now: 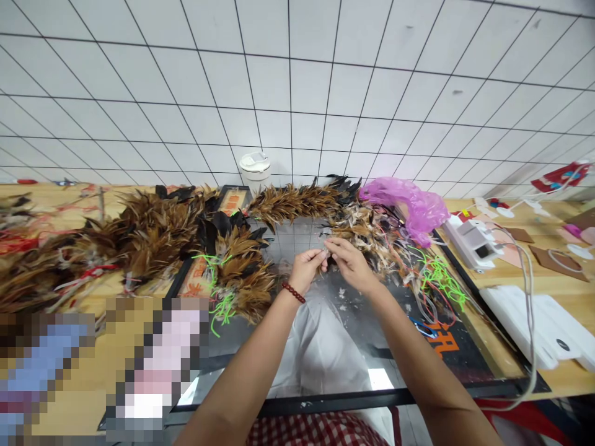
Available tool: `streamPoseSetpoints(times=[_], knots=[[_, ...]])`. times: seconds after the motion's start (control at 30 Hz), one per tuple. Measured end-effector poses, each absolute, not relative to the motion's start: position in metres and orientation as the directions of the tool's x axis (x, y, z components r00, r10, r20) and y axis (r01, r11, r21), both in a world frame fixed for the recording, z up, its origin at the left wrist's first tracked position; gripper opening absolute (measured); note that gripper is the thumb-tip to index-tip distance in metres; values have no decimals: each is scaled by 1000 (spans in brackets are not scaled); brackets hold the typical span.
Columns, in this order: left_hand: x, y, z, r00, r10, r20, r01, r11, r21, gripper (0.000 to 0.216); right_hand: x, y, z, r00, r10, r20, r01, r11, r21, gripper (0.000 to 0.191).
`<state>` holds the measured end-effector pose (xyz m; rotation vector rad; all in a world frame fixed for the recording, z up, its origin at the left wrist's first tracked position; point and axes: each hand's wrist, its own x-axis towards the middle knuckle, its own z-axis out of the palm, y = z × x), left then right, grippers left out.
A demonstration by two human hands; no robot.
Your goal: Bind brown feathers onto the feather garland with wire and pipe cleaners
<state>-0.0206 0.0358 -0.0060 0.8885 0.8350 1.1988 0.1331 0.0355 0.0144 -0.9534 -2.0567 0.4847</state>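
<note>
My left hand (305,267) and my right hand (349,261) meet over a dark glass-topped board (334,322), fingers pinched together on a small feather piece (325,248) between them. A red bead bracelet (293,292) circles my left wrist. Bundles of brown and black feathers (242,266) lie left of my hands. A long strip of brown feathers (297,204) arcs behind them, and a looser pale feather pile (372,238) sits just right of my right hand.
Green cords (441,279) and red cords tangle at the right of the board. A pink plastic bag (409,204), a white device (474,241) with cable, a white cup (255,168) by the tiled wall, and more feather heaps (56,260) cover the wooden table.
</note>
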Motion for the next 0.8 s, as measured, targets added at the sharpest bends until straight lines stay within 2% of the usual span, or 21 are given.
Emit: streamPoseSetpoints(times=[0.2, 0.3, 0.4, 0.47, 0.53, 0.67, 0.73, 0.8], knots=[[-23, 34, -2, 238, 971, -19, -355, 106, 929, 36, 132, 37, 18, -292, 836, 464, 362, 546, -756, 22], [-23, 32, -2, 275, 961, -12, -350, 111, 930, 33, 128, 41, 21, -272, 847, 457, 368, 530, -764, 17], [-23, 32, -5, 185, 983, -22, -345, 86, 935, 32, 131, 47, 24, -291, 828, 479, 399, 560, -726, 17], [-24, 34, -7, 77, 996, -37, -363, 63, 930, 31, 137, 49, 26, -302, 818, 490, 467, 575, -672, 14], [-25, 37, -9, -11, 999, -53, -417, 44, 908, 30, 144, 48, 25, -383, 800, 462, 563, 599, -570, 17], [-28, 41, -10, -97, 993, -73, -501, 15, 865, 30, 150, 40, 19, -623, 726, 289, 657, 687, -310, 33], [-28, 41, -10, -102, 992, -81, -519, 16, 855, 30, 147, 35, 15, -628, 735, 256, 701, 677, -223, 32], [-28, 41, -9, -100, 991, -88, -539, 21, 842, 31, 143, 33, 11, -592, 761, 265, 739, 644, -198, 24]])
